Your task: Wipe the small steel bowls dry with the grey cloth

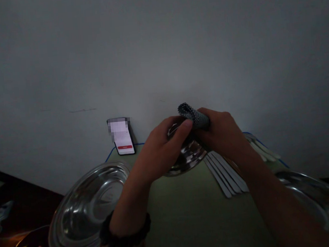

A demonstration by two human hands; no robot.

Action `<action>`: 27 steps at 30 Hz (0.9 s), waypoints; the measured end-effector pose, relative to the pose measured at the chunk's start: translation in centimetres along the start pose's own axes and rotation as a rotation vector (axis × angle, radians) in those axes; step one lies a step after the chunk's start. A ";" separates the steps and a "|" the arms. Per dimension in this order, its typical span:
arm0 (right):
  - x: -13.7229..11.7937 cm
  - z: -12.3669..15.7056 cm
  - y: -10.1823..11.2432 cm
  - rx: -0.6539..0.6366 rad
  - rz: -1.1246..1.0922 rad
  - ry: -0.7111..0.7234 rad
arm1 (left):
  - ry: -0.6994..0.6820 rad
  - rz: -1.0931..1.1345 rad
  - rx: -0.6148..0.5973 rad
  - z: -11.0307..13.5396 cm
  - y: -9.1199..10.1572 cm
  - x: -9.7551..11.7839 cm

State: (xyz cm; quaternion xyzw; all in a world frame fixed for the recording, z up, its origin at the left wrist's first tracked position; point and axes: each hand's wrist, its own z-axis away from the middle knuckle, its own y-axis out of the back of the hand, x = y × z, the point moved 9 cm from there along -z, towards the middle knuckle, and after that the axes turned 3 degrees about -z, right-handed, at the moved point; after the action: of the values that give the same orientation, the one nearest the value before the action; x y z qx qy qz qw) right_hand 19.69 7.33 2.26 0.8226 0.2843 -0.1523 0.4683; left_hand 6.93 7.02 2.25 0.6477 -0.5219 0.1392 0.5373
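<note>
My left hand (161,148) grips a shiny steel bowl (186,156), thumb over its rim, holding it tilted above the green table top (189,213). My right hand (223,133) is closed on a dark checked cloth (194,115), pressed against the bowl's upper edge. A black bead bracelet (125,234) circles my left wrist. The bowl's far side is hidden behind both hands.
A large steel bowl (85,209) sits at the table's left edge, another steel bowl (324,201) at the right. Several flat metal strips (225,174) lie right of the middle. A lit phone (122,136) leans on the white wall behind.
</note>
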 end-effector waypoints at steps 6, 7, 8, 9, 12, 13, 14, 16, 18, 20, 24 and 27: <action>0.2 -0.1 -0.1 0.030 -0.002 0.035 | -0.006 -0.012 0.007 -0.1 -0.1 0.0; 0.2 -0.1 -0.1 0.041 -0.010 0.052 | -0.017 -0.017 0.018 -0.1 0.0 0.0; 0.2 -0.1 -0.1 0.056 -0.024 0.068 | -0.033 -0.016 0.039 -0.1 0.2 0.1; 0.3 -0.1 0.0 0.086 -0.045 0.078 | -0.053 -0.008 0.070 -0.1 0.6 0.2; 1.0 0.0 0.9 0.280 -0.172 0.044 | -0.122 0.058 0.233 0.2 2.4 0.7; 1.5 0.2 1.1 0.366 -0.243 0.005 | -0.138 0.086 0.304 0.4 3.1 0.7; 2.0 0.5 1.1 0.441 -0.331 -0.045 | -0.153 0.119 0.386 0.7 3.9 0.8; 3.0 0.8 -0.1 0.514 -0.582 -0.165 | -0.185 0.232 0.580 1.4 5.2 0.7; 3.6 1.0 -2.5 0.487 -0.911 -0.293 | -0.213 0.419 0.778 2.3 5.8 0.0; 3.3 1.1 -5.3 0.394 -1.236 -0.416 | -0.196 0.611 0.923 2.7 5.3 -1.3; 2.9 1.5 -7.9 0.266 -1.478 -0.600 | -0.098 0.759 0.920 1.6 3.3 -3.3; 3.4 1.2 -7.0 0.238 -1.409 -0.568 | -0.122 0.841 0.798 0.3 3.6 -3.6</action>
State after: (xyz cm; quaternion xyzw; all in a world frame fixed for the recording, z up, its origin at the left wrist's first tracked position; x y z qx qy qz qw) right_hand 18.15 10.25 -4.88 0.4214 0.5918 -0.6496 0.2242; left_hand 2.37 9.05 1.44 0.5438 -0.6715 0.4891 0.1191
